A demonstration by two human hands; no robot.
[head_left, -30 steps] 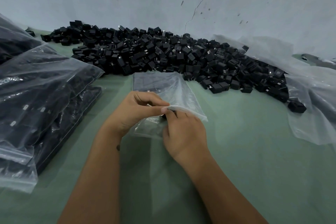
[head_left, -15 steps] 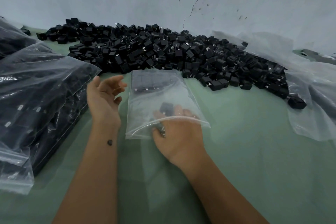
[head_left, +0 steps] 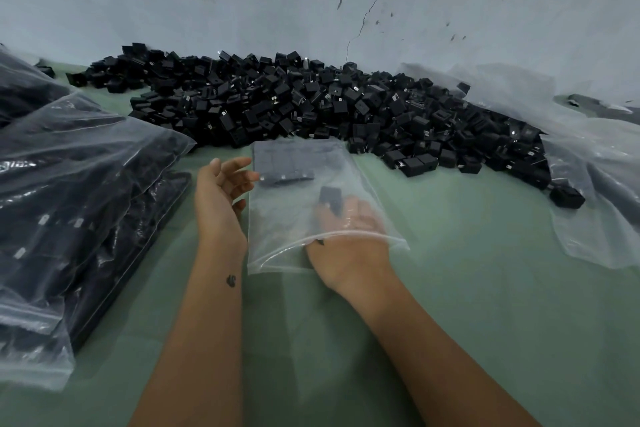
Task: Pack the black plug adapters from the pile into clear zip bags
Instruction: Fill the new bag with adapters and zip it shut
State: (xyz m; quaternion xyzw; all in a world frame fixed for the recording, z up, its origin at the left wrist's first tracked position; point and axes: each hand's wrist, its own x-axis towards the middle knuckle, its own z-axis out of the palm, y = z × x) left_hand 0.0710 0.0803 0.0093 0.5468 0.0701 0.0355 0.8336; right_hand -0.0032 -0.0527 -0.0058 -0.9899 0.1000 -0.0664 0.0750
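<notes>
Right hand (head_left: 349,239) is inside the clear zip bag (head_left: 294,218), fingers holding a black adapter (head_left: 330,198); left hand (head_left: 220,198) is loose and empty, just beside the bag's left edge. Bag lies flat on the green table (head_left: 485,288), with a row of adapters (head_left: 284,163) at its far end. The pile (head_left: 311,104) sits behind, against the wall.

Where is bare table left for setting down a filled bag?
Bare green table lies between the right hand and the empty bags, and nearer, beside the forearms. The left is crowded with packed bags; the pile fills the back.
</notes>
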